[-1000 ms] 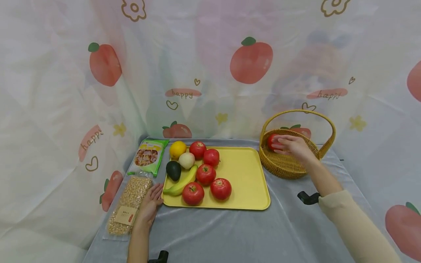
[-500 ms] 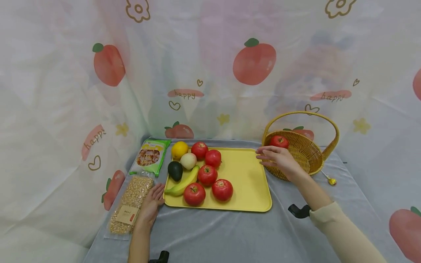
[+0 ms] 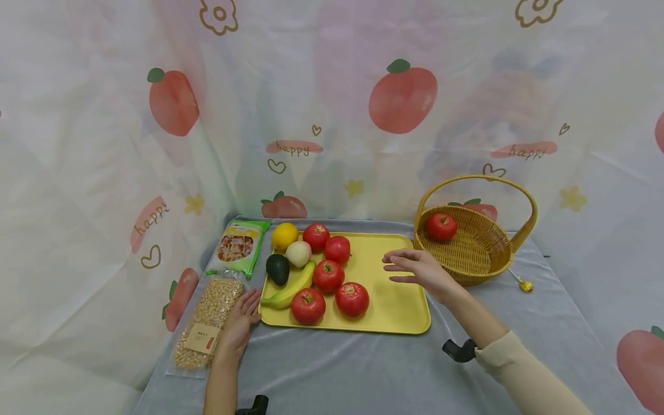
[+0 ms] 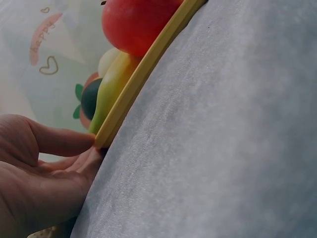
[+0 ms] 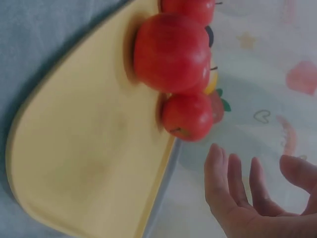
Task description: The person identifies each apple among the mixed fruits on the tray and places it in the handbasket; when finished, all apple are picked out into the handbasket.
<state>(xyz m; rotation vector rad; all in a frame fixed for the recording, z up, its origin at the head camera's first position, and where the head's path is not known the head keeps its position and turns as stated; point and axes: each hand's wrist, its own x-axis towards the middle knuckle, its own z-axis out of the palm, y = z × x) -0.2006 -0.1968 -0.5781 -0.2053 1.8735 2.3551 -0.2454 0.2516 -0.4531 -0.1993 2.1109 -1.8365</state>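
Note:
A yellow tray [image 3: 399, 311] carries several red apples [image 3: 352, 300], a banana [image 3: 290, 288], an avocado [image 3: 278, 269], a lemon [image 3: 285, 236] and a pale round fruit [image 3: 298, 253]. My left hand [image 3: 241, 323] holds the tray's near left corner. In the left wrist view the thumb [image 4: 67, 141] lies at the rim, with the other fingers partly hidden below it. Over the tray's right part hovers my right hand [image 3: 420, 271], holding nothing, its fingers [image 5: 237, 181] spread and slightly bent. One red apple [image 3: 441, 227] sits in the wicker basket [image 3: 485, 248].
Left of the tray lie a bag of dried kernels [image 3: 212, 305] and a green-edged food packet [image 3: 238, 248]. A small yellow item [image 3: 526, 286] rests right of the basket. Grey cloth [image 3: 363, 369] covers the table, and a printed curtain [image 3: 332, 104] hangs behind.
My right hand has let go of an apple in the basket and moved left and nearer, over the tray. The left hand has stayed at the tray's corner.

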